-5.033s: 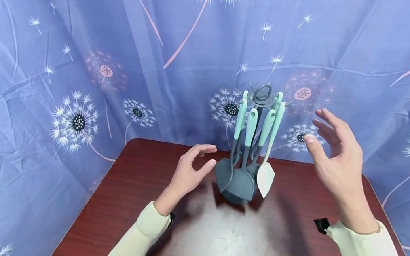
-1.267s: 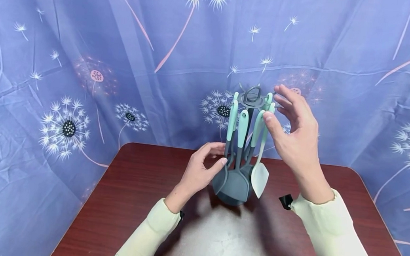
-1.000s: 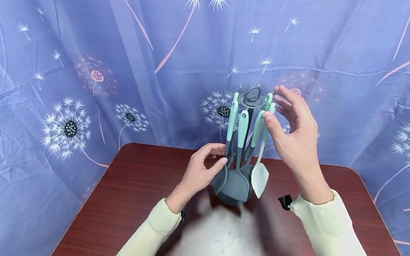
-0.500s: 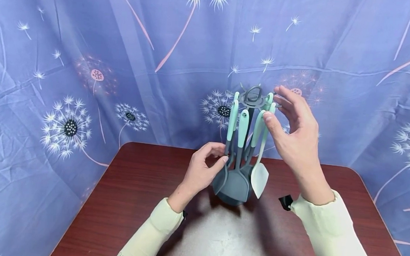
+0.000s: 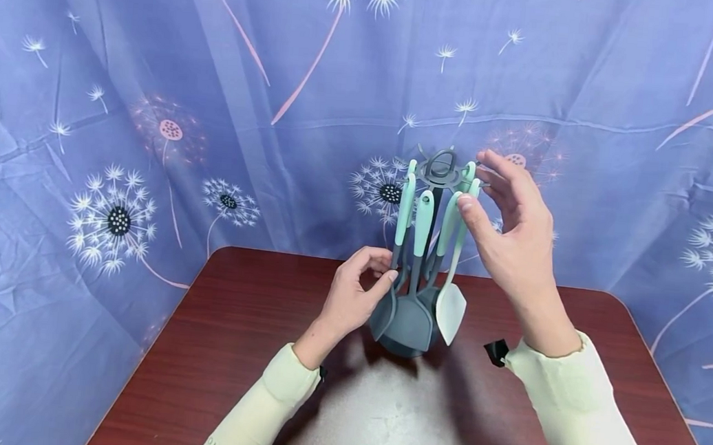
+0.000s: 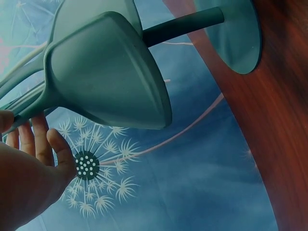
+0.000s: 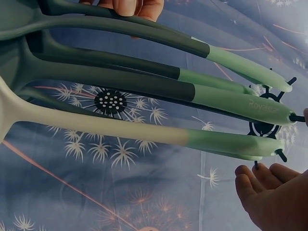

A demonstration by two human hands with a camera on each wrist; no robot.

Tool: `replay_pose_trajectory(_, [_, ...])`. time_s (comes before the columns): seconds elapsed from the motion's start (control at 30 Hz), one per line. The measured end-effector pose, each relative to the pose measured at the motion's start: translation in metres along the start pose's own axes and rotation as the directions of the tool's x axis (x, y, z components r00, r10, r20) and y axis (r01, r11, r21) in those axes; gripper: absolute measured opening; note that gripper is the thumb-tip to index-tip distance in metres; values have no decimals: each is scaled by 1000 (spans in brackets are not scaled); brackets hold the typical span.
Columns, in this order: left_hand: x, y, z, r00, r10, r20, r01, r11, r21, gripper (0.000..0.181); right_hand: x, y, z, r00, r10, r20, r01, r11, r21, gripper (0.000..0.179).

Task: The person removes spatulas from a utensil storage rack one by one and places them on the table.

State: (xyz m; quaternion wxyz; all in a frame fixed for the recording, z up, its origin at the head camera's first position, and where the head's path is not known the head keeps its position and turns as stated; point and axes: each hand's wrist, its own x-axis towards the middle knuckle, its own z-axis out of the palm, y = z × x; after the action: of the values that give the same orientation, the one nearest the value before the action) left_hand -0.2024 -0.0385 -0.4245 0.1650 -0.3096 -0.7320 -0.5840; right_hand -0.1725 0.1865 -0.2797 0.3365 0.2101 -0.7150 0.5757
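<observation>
A dark rack (image 5: pixel 439 173) with a top ring and hooks stands upright on the table (image 5: pixel 230 338). Several kitchen utensils with mint handles hang from it: dark spatulas (image 5: pixel 408 320) and a pale spatula (image 5: pixel 451 314). My left hand (image 5: pixel 351 294) has its thumb on the dark shaft of the leftmost spatula (image 6: pixel 106 72), fingers behind it. High on the right, my right hand (image 5: pixel 514 230) is spread beside the handle tops, its thumb at one hook's end. In the right wrist view its fingertips (image 7: pixel 250 178) come close to another hook; whether they touch, I cannot tell.
A blue curtain (image 5: pixel 308 198) printed with dandelions hangs just behind the table and along both sides. In the left wrist view, the rack's round base (image 6: pixel 240 43) shows near the table edge. Black straps (image 5: pixel 496 353) show at the sleeves.
Since the earliest frame, my left hand has reached the left spatula's shaft and my right hand has moved left to the handle tops. Over the last second both hands have stayed nearly still.
</observation>
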Motion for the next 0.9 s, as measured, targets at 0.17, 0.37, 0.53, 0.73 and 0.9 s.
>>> replay_pose_trajectory(0.17, [0,-1,1,1000,-4,2,4,1000,-2,21,0,0,-1,1000,9,1,-9,1000,1,57])
replay_pose_trajectory(0.37, [1,-1,0,1000,-7,-1,7,1000,-4,20,0,0,0,1000,11,3,-11,1000,-6,58])
replay_pose_trajectory(0.53, [1,-1,-1,1000,-4,-6,4,1000,0,20,0,0,0,1000,13,5,-13,1000,-6,57])
replay_pose_trajectory(0.73, [0,1,-2,1000,-18,2,18,1000,4,20,0,-1,0,1000,16,6,-16,1000,-6,57])
replay_pose_trajectory(0.9, [0,1,-2,1000,-27,-1,27,1000,-3,20,-1,-2,-1,1000,21,7,-21,1000,-5,57])
